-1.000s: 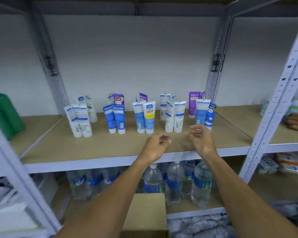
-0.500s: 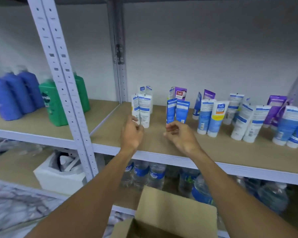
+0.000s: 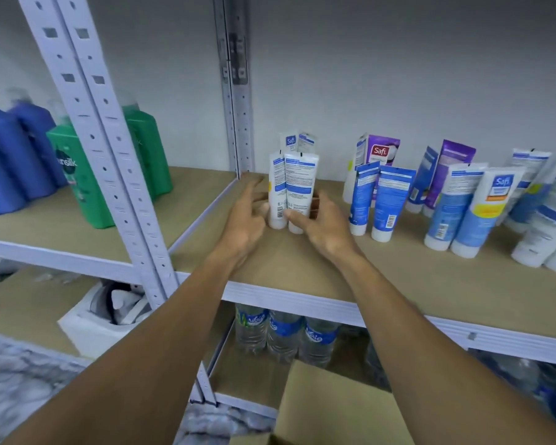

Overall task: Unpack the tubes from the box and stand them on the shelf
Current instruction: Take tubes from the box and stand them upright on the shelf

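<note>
I am squaring up tubes on the shelf (image 3: 414, 277), not fetching from the box. Left of the steel upright (image 3: 109, 155) sit blue bottles (image 3: 10, 155) and green bottles (image 3: 77, 175), which are no concern of mine.

My left hand (image 3: 244, 220) lies loose and spread near the shelf's left edge and holds nothing. Its fingertips are just beside the left cap of the white tubes (image 3: 289, 194); I cannot tell whether they touch it. These tubes stand cap-down, side by side and touching, with their back labels toward me. They are a little in from the left edge, and a second pair (image 3: 297, 142) stands behind them toward the back-left corner. They look soft-walled and tall on narrow caps, so I judge them easy to topple.

My right hand (image 3: 325, 226) grips them, thumb low across the front of the right tube and fingers curled round behind. Further right, the blue tubes (image 3: 390, 203) and a longer mixed row (image 3: 475, 213) lean at odd angles.

Next, I judge, I should let go slowly without nudging anything. Then I reach down to the box (image 3: 334, 406) below the shelf's front edge for more.
</note>
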